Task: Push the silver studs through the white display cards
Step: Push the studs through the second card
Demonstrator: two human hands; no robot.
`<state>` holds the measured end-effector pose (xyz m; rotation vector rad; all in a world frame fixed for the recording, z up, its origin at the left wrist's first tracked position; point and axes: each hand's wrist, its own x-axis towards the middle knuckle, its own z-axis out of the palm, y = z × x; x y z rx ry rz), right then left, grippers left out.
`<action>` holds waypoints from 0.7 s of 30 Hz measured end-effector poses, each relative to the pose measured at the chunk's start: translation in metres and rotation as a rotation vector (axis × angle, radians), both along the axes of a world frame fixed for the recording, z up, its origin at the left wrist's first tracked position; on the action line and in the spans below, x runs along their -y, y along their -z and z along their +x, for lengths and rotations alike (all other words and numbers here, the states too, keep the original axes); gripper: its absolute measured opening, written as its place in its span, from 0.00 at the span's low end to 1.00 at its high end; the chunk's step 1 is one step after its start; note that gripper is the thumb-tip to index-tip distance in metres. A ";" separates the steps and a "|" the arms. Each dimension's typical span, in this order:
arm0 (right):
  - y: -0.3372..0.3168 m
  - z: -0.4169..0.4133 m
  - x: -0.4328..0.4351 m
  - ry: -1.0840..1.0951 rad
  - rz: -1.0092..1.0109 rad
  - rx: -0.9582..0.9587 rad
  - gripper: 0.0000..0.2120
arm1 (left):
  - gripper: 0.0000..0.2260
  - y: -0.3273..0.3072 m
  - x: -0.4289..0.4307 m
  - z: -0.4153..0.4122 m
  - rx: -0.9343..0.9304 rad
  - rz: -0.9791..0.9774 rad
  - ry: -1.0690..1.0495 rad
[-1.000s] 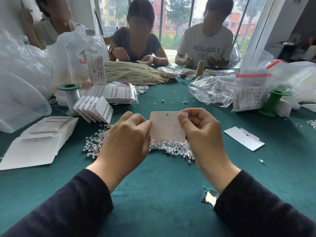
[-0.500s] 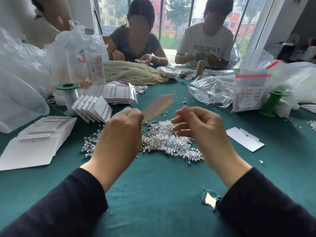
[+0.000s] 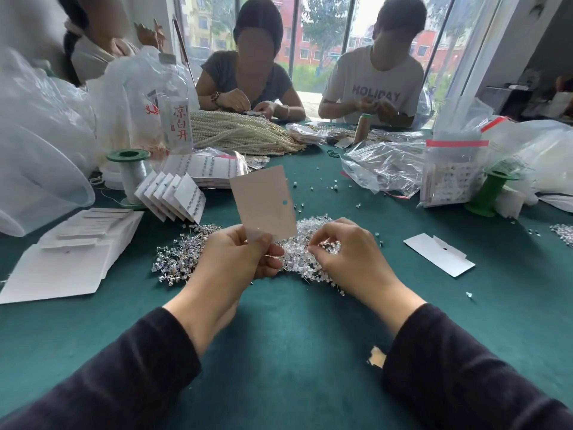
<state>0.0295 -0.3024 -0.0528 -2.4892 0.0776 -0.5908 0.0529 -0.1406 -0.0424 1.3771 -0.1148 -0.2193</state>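
My left hand point(image 3: 235, 262) pinches the bottom edge of a white display card point(image 3: 263, 201) and holds it upright above the table; the card has a small hole near its right edge. Behind and beneath both hands lies a heap of silver studs point(image 3: 183, 259) on the green table. My right hand point(image 3: 347, 256) reaches down into the heap with curled fingertips touching the studs; whether it holds one stays hidden.
Blank cards point(image 3: 62, 262) are stacked at the left, filled cards point(image 3: 173, 198) fan out beside a green spool point(image 3: 128, 172). One loose card point(image 3: 438, 254) lies at the right. Plastic bags point(image 3: 384, 166), pearl strands point(image 3: 242, 136) and three people working fill the far side.
My right hand let go of the card and dropped into the stud heap. My left hand alone turned the card from flat-facing to upright.
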 end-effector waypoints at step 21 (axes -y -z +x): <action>-0.010 -0.008 0.002 0.064 0.377 0.071 0.06 | 0.05 0.005 0.007 -0.001 -0.126 0.020 0.045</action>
